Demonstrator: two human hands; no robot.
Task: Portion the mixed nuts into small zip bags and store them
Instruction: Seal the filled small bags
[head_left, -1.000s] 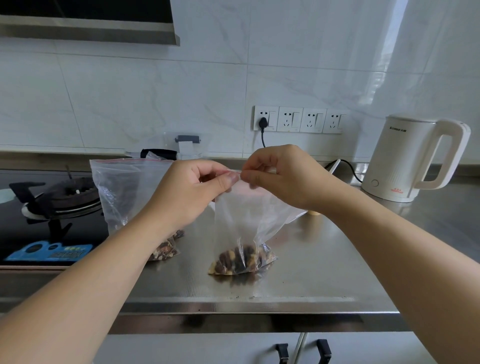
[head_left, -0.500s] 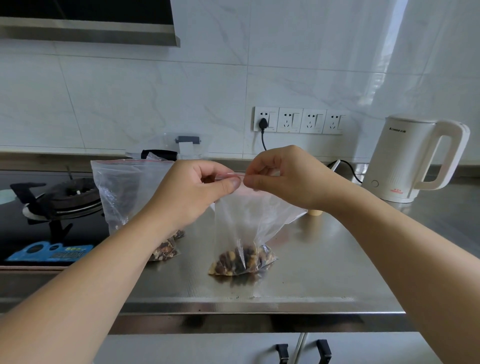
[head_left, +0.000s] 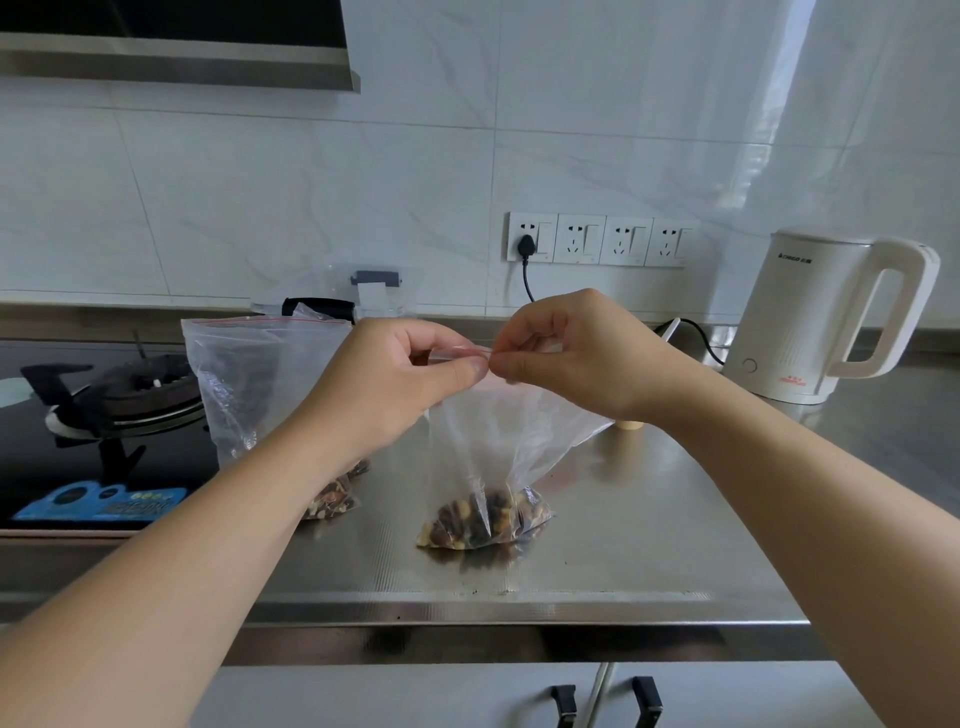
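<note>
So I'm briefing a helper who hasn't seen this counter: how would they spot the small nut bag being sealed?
On the steel counter, left of the white kettle, stand two clear bags. It is the small zip bag nearer the kettle, its top pinched by both hands.

A stainless-steel countertop (head_left: 649, 519) runs beneath a wall of glossy white marble-look tiles (head_left: 311, 197). A four-gang socket strip (head_left: 597, 240) carries one black plug (head_left: 527, 244). A white electric kettle (head_left: 810, 317) stands at right, a gas hob (head_left: 119, 395) at left under a range hood (head_left: 176, 57). Grey cabinet doors with black handles (head_left: 647, 701) sit below.
</note>
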